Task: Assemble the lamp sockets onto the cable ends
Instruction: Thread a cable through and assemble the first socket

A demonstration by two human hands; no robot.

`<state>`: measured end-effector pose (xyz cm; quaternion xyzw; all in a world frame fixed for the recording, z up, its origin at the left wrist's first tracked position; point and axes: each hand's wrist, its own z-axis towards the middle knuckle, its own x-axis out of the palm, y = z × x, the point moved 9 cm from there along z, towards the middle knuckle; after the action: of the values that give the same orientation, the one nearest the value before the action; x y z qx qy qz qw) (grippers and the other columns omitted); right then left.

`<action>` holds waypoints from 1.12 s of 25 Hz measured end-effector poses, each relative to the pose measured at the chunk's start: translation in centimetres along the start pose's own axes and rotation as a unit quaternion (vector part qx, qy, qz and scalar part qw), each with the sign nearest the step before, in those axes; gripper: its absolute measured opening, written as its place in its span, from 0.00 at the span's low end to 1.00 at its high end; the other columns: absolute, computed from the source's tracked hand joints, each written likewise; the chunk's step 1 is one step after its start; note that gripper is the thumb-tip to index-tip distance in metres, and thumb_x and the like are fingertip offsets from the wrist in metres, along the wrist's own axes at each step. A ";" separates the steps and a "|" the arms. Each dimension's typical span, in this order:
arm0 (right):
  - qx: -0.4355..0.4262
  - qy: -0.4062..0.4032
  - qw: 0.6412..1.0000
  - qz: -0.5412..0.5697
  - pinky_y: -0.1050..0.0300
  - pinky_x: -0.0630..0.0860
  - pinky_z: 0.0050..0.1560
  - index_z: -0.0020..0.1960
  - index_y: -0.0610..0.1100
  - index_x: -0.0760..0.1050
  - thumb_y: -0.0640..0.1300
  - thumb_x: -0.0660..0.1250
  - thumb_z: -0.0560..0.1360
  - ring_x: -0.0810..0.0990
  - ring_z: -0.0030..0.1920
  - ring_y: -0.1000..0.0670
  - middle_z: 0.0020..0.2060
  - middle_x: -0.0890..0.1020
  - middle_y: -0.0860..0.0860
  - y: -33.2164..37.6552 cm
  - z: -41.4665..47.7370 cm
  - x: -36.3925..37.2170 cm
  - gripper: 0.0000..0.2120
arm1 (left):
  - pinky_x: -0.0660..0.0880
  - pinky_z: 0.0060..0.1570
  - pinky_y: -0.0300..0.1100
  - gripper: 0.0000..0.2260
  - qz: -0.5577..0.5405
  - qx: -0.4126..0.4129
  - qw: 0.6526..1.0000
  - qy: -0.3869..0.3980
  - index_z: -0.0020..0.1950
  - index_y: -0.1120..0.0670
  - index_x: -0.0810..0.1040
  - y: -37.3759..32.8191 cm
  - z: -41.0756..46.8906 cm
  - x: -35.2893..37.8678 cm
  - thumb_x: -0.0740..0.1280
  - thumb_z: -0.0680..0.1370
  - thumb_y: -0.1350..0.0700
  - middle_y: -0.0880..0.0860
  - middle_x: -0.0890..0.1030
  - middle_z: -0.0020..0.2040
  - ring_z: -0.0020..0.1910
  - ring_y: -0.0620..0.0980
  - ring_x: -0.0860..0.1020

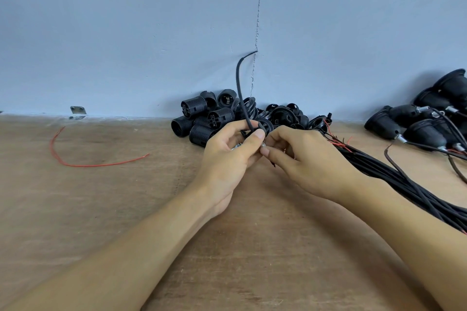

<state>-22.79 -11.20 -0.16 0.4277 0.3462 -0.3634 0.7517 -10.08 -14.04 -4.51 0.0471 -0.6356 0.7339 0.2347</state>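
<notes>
Two bare hands (267, 156) — forearms uncovered, sleeveless in view — short, unpainted nails.

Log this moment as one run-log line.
left hand: holds cable | right hand: pinching at cable end | sockets: piled by wall | bundle: right

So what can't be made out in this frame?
- Head view: the part pinched between the left hand and right hand, covered by fingers.
- Cable bundle: cut off at the right edge.
- Finished sockets: partly cut off at the right edge.
</notes>
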 end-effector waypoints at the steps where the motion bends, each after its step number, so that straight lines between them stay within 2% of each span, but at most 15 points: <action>1: -0.005 -0.004 1.000 0.002 0.58 0.71 0.39 0.50 0.55 0.76 0.56 0.65 0.79 0.75 0.37 0.61 0.36 0.79 0.61 0.0 -0.1 0.0 0.06 | 0.81 0.53 0.41 0.07 -0.002 -0.001 1.000 -0.001 0.58 0.56 0.81 0.0 0.0 0.0 0.69 0.81 0.62 0.53 0.84 0.51 0.54 0.54 0.84; 3: -0.014 0.004 1.000 -0.003 0.60 0.68 0.38 0.48 0.56 0.76 0.56 0.65 0.79 0.74 0.37 0.63 0.35 0.77 0.62 0.1 -0.1 0.3 0.05 | 0.81 0.53 0.40 0.07 0.012 0.007 1.000 -0.001 0.58 0.56 0.81 -0.2 0.0 -0.1 0.69 0.81 0.61 0.54 0.84 0.50 0.52 0.53 0.83; 7: -0.027 0.035 0.999 -0.007 0.54 0.75 0.42 0.46 0.53 0.77 0.56 0.65 0.79 0.77 0.38 0.57 0.35 0.80 0.60 0.0 0.2 0.2 0.08 | 0.81 0.54 0.41 0.07 0.027 0.016 0.999 -0.003 0.58 0.56 0.82 -0.4 -0.2 0.0 0.69 0.81 0.60 0.54 0.85 0.50 0.50 0.51 0.84; 11: -0.032 0.099 0.995 0.006 0.63 0.73 0.39 0.43 0.53 0.76 0.54 0.66 0.79 0.78 0.37 0.56 0.35 0.82 0.60 -0.3 0.3 0.0 0.07 | 0.82 0.57 0.45 0.07 0.030 0.018 0.999 -0.011 0.57 0.55 0.82 -0.5 -0.1 0.2 0.70 0.80 0.58 0.55 0.86 0.53 0.55 0.55 0.85; 14: -0.005 0.129 0.991 -0.026 0.61 0.73 0.40 0.43 0.55 0.76 0.54 0.67 0.78 0.78 0.37 0.59 0.34 0.82 0.59 -1.4 0.3 0.4 0.07 | 0.82 0.55 0.45 0.07 0.008 0.026 0.999 -0.028 0.57 0.57 0.81 -1.0 0.2 -0.2 0.70 0.80 0.58 0.56 0.86 0.52 0.53 0.54 0.86; 17: 0.026 0.096 0.991 -0.093 0.53 0.76 0.44 0.45 0.55 0.74 0.57 0.65 0.78 0.77 0.40 0.59 0.37 0.79 0.59 -2.6 0.5 -0.4 0.08 | 0.83 0.54 0.45 0.07 -0.011 0.030 0.999 -0.044 0.58 0.57 0.80 -1.5 0.6 -0.8 0.70 0.81 0.59 0.52 0.87 0.46 0.52 0.54 0.86; 21: 0.033 -0.012 0.997 -0.072 0.56 0.72 0.40 0.42 0.55 0.73 0.60 0.66 0.75 0.75 0.41 0.60 0.39 0.77 0.58 -2.8 1.1 -4.0 0.09 | 0.83 0.54 0.46 0.10 -0.032 0.027 0.997 -0.063 0.61 0.58 0.77 -1.7 0.8 -1.3 0.70 0.80 0.59 0.49 0.87 0.42 0.50 0.55 0.87; 24: 0.086 -0.001 0.993 -0.087 0.56 0.73 0.39 0.40 0.56 0.76 0.61 0.69 0.73 0.76 0.40 0.62 0.36 0.79 0.60 -4.4 1.0 -4.6 0.11 | 0.83 0.52 0.45 0.10 -0.017 0.031 0.997 -0.063 0.59 0.58 0.78 -1.5 0.6 -1.1 0.72 0.79 0.61 0.50 0.87 0.42 0.49 0.55 0.87; 28: 0.147 0.039 0.980 -0.132 0.53 0.73 0.41 0.40 0.53 0.75 0.61 0.69 0.74 0.77 0.43 0.55 0.37 0.79 0.58 -6.5 0.8 -3.8 0.13 | 0.83 0.52 0.45 0.06 -0.012 0.032 0.996 -0.088 0.53 0.56 0.78 -1.2 0.5 -1.9 0.72 0.78 0.64 0.53 0.87 0.44 0.50 0.56 0.86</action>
<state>-29.93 -13.33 0.75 0.4976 0.3717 -0.4896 0.6120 -8.06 -14.99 -4.00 0.1266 -0.6291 0.7443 0.1850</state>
